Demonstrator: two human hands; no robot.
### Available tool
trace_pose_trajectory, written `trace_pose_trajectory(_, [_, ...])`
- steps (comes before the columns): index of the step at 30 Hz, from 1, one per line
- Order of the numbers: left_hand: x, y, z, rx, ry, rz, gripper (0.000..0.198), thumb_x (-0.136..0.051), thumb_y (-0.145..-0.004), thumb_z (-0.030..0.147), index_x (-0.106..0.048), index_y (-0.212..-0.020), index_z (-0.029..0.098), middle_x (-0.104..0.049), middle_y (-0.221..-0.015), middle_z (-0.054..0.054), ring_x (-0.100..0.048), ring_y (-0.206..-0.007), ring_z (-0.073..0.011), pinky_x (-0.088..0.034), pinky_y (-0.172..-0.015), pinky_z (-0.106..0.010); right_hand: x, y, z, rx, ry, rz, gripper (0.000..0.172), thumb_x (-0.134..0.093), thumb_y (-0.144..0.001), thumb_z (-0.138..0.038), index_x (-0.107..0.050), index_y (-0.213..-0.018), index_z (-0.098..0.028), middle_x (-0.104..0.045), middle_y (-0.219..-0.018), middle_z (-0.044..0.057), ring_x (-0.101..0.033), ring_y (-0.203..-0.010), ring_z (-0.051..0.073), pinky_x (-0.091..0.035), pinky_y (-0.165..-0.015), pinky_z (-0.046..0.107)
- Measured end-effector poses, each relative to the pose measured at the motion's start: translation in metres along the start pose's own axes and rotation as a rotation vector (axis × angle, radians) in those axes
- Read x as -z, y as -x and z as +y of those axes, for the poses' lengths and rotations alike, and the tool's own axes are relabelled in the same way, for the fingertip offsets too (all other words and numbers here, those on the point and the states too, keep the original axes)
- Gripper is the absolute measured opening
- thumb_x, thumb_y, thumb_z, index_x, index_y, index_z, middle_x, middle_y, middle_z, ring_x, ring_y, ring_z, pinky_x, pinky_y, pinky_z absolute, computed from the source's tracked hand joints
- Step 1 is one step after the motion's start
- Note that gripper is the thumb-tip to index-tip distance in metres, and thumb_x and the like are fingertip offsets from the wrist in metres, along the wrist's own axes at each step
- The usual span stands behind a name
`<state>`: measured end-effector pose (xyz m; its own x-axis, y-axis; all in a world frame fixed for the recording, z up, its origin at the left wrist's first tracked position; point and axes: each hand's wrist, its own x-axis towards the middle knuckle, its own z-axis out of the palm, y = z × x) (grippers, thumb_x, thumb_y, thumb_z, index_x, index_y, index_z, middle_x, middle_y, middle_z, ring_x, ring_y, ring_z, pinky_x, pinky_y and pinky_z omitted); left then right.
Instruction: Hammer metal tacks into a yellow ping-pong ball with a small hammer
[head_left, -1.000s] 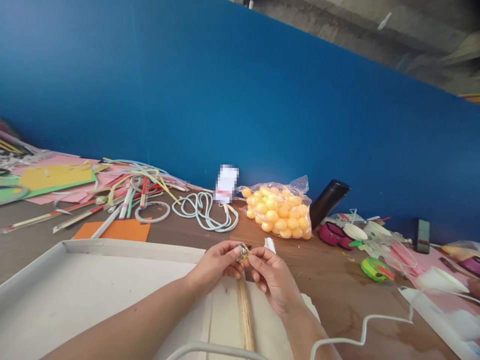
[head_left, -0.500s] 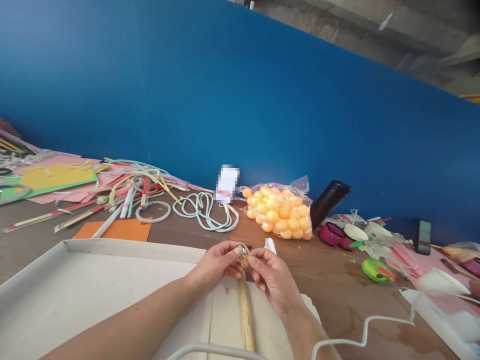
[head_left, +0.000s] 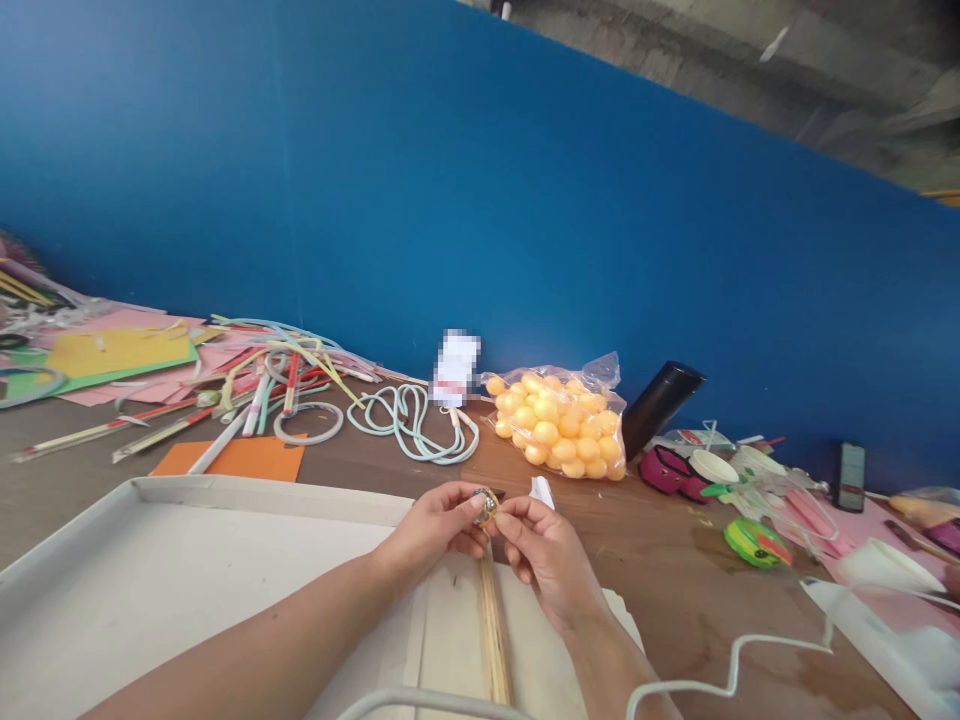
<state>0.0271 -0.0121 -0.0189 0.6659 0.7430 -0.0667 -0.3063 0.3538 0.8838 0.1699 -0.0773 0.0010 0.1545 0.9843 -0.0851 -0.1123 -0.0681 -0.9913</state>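
Between my two hands is a small round silver, blue and yellow piece [head_left: 486, 508], too small to name. My left hand [head_left: 442, 520] pinches it from the left with thumb and forefinger. From the other side, the fingertips of my right hand [head_left: 538, 545] are closed on its edge. Below them a bundle of thin wooden sticks [head_left: 493, 635] lies lengthwise on white card [head_left: 450, 640]. Its far end is hidden behind my fingers. A shallow white box lid [head_left: 225, 560] lies under and beside my left forearm.
A clear bag of orange balls [head_left: 559, 425] sits behind my hands, near a black cylinder [head_left: 664, 405] and a light-blue cord [head_left: 405, 425]. Tubes and coloured paper [head_left: 120, 350] crowd the left. Cups, a tape measure [head_left: 754, 543] and a phone [head_left: 850, 478] are at right.
The view has shifted very slightly. Both hands keep the same pinch on the small round piece, in almost the same place.
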Motion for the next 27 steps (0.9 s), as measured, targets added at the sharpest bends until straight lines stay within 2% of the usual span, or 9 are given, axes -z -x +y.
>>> trace_pose_trajectory(10, [-0.0019,0.0007,0.0029,0.001,-0.035,0.009,0.031,-0.060,-0.077,0.037,-0.057,-0.095,0.012,-0.061,-0.073,-0.004,-0.058,-0.062,-0.0108,-0.047,-0.060,-0.024,0.0019,-0.0014,0.0029,0.013,0.058,0.001,0.016,-0.064,-0.078,-0.031,-0.060,-0.079,-0.016,-0.063,-0.069,0.000,-0.039,-0.042,0.003,-0.028,-0.034,0.013])
trace_pose_trajectory(17, [0.0014,-0.0023,-0.0053,-0.016,-0.044,0.031,0.033,-0.059,-0.077,0.039,-0.057,-0.095,0.012,-0.062,-0.072,-0.004,-0.059,-0.059,-0.0112,-0.048,-0.060,-0.026,-0.0013,-0.0008,0.0044,0.051,0.093,0.010,0.018,-0.063,-0.079,-0.032,-0.058,-0.075,-0.014,-0.052,-0.047,-0.006,-0.040,-0.038,0.005,-0.033,-0.034,0.014])
trace_pose_trajectory(27, [-0.0021,-0.0002,-0.0017,-0.027,-0.119,0.066,0.034,-0.060,-0.075,0.040,-0.057,-0.095,0.012,-0.064,-0.071,-0.006,-0.061,-0.060,-0.0135,-0.050,-0.060,-0.028,-0.0049,-0.0017,0.0037,0.046,0.115,0.012,0.022,-0.061,-0.079,-0.035,-0.051,-0.072,-0.016,-0.056,-0.050,-0.004,-0.043,-0.041,0.006,-0.039,-0.037,0.017])
